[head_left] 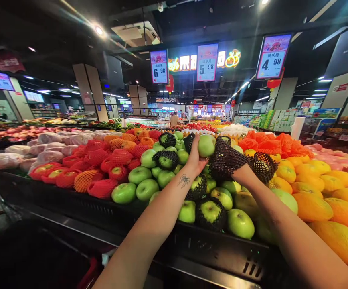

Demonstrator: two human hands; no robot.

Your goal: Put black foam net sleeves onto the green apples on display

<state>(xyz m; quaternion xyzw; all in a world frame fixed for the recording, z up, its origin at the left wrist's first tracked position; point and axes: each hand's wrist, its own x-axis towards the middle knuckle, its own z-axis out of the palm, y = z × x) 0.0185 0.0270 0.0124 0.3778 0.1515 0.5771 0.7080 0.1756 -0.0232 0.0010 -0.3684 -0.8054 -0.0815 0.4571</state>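
Observation:
A green apple [206, 145] is in my left hand [195, 158], whose fingers are closed around its left and lower side. Close by on the right, a black foam net sleeve [225, 159] covers my right hand [240, 173] down to the wrist. The net hides those fingers, so their pose does not show. Both hands are above a heap of green apples [146, 189]. Some of the heaped apples wear black nets, such as the netted apple [210, 210] below my hands; others are bare.
Red-netted apples [94, 156] and white-wrapped fruit [52, 142] lie to the left. Oranges [330, 200] fill the right side, with orange-red netting [278, 143] behind them. A black crate rim [222, 245] borders the display in front. Price screens [207, 62] hang overhead; a person [175, 119] stands far back.

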